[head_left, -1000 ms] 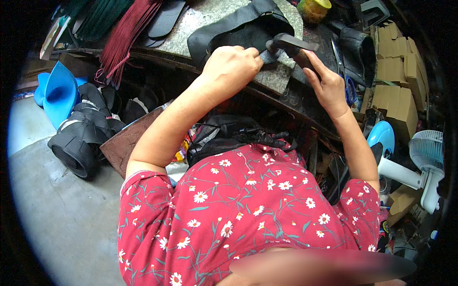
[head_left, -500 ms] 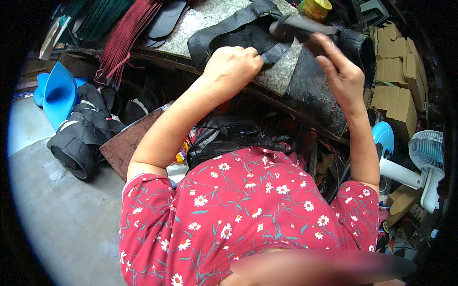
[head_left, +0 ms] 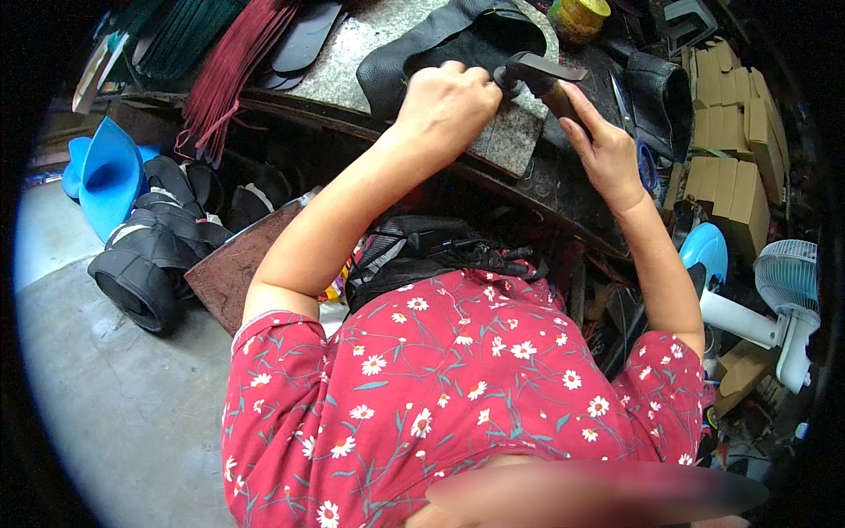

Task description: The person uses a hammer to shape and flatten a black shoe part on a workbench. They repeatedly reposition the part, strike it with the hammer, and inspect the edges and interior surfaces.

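Observation:
My left hand (head_left: 453,101) is closed over the near edge of a black leather piece (head_left: 396,62), on a speckled stone slab (head_left: 515,141) at the bench's front. Its fingertips are hidden from view. My right hand (head_left: 607,145) grips the brown handle of a hammer (head_left: 537,72). The dark hammer head is low over the slab, right beside my left knuckles; I cannot tell whether it touches the leather. Blue-handled scissors (head_left: 647,167) lie just beyond my right hand, next to a black leather tube-shaped piece (head_left: 660,101).
A yellow tub (head_left: 581,18) stands behind the slab. Red cords (head_left: 233,70) and grey soles (head_left: 308,40) lie at the bench's left. Stacked cardboard pieces (head_left: 731,194) and a fan (head_left: 783,282) are at right. Black footwear (head_left: 132,273) sits on the floor at left.
The hammer has come down and to the left, closer to my left hand. My left hand and the leather have shifted slightly right and away. The scissors now show.

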### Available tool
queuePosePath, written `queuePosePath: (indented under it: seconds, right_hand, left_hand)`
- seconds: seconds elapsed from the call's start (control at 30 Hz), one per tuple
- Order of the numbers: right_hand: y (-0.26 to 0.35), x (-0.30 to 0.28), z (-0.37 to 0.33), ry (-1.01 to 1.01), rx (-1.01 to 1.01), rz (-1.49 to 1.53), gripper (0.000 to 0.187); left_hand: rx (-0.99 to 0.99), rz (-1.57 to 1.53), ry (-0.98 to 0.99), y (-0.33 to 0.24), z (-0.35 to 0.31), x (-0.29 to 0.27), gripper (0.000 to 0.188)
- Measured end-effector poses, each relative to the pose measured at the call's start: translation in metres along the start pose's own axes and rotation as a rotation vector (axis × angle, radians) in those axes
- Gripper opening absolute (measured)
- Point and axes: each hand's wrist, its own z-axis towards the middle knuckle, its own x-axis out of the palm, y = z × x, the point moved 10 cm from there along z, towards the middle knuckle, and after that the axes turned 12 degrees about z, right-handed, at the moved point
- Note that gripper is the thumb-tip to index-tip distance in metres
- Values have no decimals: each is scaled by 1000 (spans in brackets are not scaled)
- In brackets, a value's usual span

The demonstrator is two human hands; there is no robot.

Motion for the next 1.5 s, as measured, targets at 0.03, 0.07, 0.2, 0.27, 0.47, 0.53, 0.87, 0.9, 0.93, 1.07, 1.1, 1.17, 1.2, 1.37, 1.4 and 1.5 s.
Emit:
queuePosePath:
  seconds: [0.03,0.07,0.2,0.27,0.47,0.53,0.87,0.9,0.93,1.07,1.1,1.17,1.2,1.37,1.4,1.5]
  right_hand:
    - [4,-5,-3,-74,-99,3,43]
    - [-5,-3,-3,-89,-64,-22,43]
    - [-23,2,-6,-57,8,-56,43]
    - [-13,-8,-2,-72,-45,-23,41]
    - [14,-62,0,-388,-15,633,46]
    - [29,-44,2,-311,-46,549,49]
    - [15,-34,0,-230,40,518,42]
    - [33,-29,0,-167,-87,354,44]
    - [49,-15,0,-87,-210,126,46]
    - [27,-8,5,-19,-33,128,38]
    - [27,-18,6,-93,-88,228,40]
    - [12,-33,7,-201,-41,428,42]
    - [10,-41,6,-290,-79,449,42]
    - [9,1,14,-62,-96,-59,41]
    - [5,1,15,-82,-100,-80,41]
    - [-6,3,11,-94,-102,-99,41]
  left_hand:
    - [-54,1,15,7,-8,-4,9]
    - [-116,13,15,15,-15,-9,11]
    - [-38,25,3,1,-33,-21,8]
    - [125,-24,-49,-19,-34,-25,9]
    - [64,24,8,-14,-32,-12,8]
    - [49,21,10,-14,-33,-11,7]
    - [-43,-34,-42,-9,-37,-14,5]
    - [-36,-30,-46,-9,-37,-14,5]
    - [-24,-32,-56,-10,-37,-14,5]
    - [54,38,-94,-14,-29,-11,4]
    - [64,39,-111,-13,-24,-10,4]
    - [78,64,-172,-12,-13,-10,5]
    - [87,72,-204,-13,-9,-12,6]
    - [-68,95,-87,2,-2,-10,5]
    - [-120,121,-56,6,-8,-12,6]
    - [-322,110,-46,27,-35,-25,5]
